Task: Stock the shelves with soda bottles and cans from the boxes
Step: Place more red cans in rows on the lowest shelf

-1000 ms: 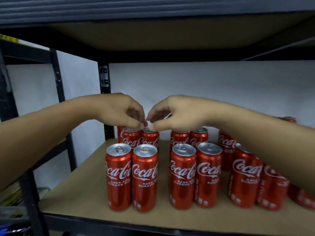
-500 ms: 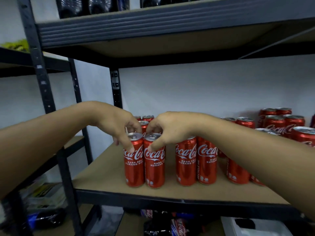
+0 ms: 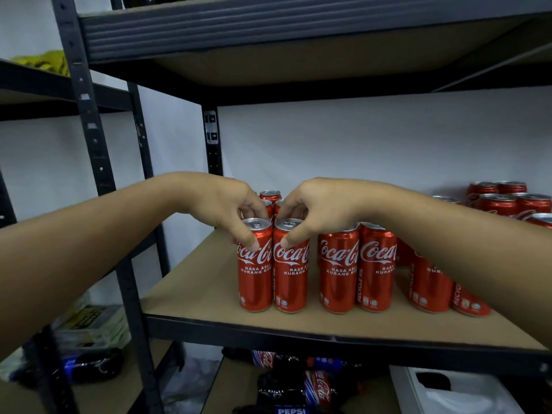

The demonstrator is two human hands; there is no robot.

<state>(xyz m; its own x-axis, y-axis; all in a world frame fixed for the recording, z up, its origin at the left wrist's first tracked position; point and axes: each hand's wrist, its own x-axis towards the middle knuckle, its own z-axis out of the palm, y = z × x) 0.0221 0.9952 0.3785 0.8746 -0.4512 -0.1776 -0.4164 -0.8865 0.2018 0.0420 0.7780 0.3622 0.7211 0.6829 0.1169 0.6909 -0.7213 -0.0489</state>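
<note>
Two slim red Coca-Cola cans stand side by side near the shelf's [image 3: 194, 300] front edge. My left hand [image 3: 221, 204] grips the left can [image 3: 254, 282] at its top, thumb on the label and fingers curled behind the rim. My right hand [image 3: 310, 207] grips the right can [image 3: 291, 282] the same way. A second pair of cans [image 3: 357, 273] stands just to the right, and more cans sit behind my hands [image 3: 270, 196], partly hidden.
More red cans crowd the shelf's right side [image 3: 507, 201] and under my right forearm [image 3: 433, 288]. Black uprights [image 3: 89, 130] frame the rack on the left. Soda bottles [image 3: 298, 383] lie on the lower level, and a white bin [image 3: 466, 395] sits at lower right. Another shelf board [image 3: 268, 28] hangs overhead.
My hands came forward from the back-row cans and took hold of the front left pair. The view pulled back and down, showing the shelf edge and lower level.
</note>
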